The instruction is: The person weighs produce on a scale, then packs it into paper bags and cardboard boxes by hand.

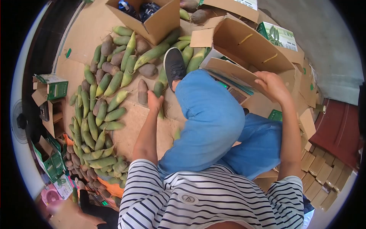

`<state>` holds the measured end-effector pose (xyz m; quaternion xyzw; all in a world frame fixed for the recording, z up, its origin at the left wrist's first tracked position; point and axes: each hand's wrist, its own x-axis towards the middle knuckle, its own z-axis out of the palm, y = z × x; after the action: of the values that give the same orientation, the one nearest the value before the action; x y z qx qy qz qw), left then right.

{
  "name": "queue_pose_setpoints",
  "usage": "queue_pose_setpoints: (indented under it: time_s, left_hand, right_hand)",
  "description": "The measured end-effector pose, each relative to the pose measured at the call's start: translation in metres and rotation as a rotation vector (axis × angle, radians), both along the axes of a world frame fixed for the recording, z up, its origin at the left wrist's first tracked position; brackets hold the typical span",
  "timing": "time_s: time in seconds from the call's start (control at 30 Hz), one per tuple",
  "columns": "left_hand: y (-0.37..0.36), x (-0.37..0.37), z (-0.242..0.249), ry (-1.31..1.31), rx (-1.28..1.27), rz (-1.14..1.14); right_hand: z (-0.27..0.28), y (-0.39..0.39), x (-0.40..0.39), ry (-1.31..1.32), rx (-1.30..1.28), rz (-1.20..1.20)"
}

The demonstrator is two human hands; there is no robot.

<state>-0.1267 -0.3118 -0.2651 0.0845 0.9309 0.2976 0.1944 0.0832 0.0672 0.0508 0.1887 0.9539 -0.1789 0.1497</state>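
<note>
My left hand (154,102) is low over the cardboard-covered floor, its fingers and thumb around a green radish (158,89); my hand hides part of the radish. Right beside it, on the left, lies a reddish-purple radish (142,91). My right hand (271,86) grips the near wall of a cardboard box (244,45) with yellow cord handles. The box stands tilted open to the right of my shoe, and its visible inside is bare cardboard. Under its near edge, a device with a small green-lit display (223,84) shows in part.
A large pile of green radishes (91,122) spreads to the left, with purple ones among them. Another box (152,23) with dark blue items stands at the top. Flattened cartons (320,168) are stacked at right. Another person's arm (85,213) shows at lower left.
</note>
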Motion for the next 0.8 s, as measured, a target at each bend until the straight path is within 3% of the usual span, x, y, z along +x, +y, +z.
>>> queue_pose_setpoints:
  time_s: [0.13,0.23,0.27,0.37,0.43,0.57,0.63,0.7,0.8]
  left_hand:
    - [-0.01,0.021,0.03,0.031,0.177,0.058]
    - [0.007,0.0,0.075,0.354,0.535,0.024]
    - [0.032,0.002,0.138,0.173,0.755,0.126]
    - [0.086,-0.001,0.265,0.347,1.088,0.043]
    - [0.126,0.006,0.308,0.408,1.352,-0.059]
    - [0.211,0.024,0.355,0.971,1.327,-0.274]
    - [0.248,0.031,0.337,0.863,1.305,-0.482]
    - [0.269,0.035,0.313,0.606,0.994,-0.714]
    - [0.28,0.037,0.284,0.502,0.509,-0.926]
  right_hand:
    - [-0.01,0.002,0.008,0.072,0.017,0.011]
    - [-0.02,0.006,0.017,0.132,0.023,0.025]
    - [-0.027,0.007,0.017,0.169,0.013,0.054]
    - [-0.015,-0.005,0.01,0.143,-0.01,0.018]
    - [-0.012,-0.009,0.007,0.141,-0.015,0.013]
    - [-0.013,-0.01,0.008,0.077,-0.022,0.005]
    - [-0.018,-0.006,0.014,0.086,0.025,0.027]
    - [-0.025,-0.001,0.019,0.135,0.099,0.072]
    - [-0.021,-0.005,0.014,0.09,0.032,0.038]
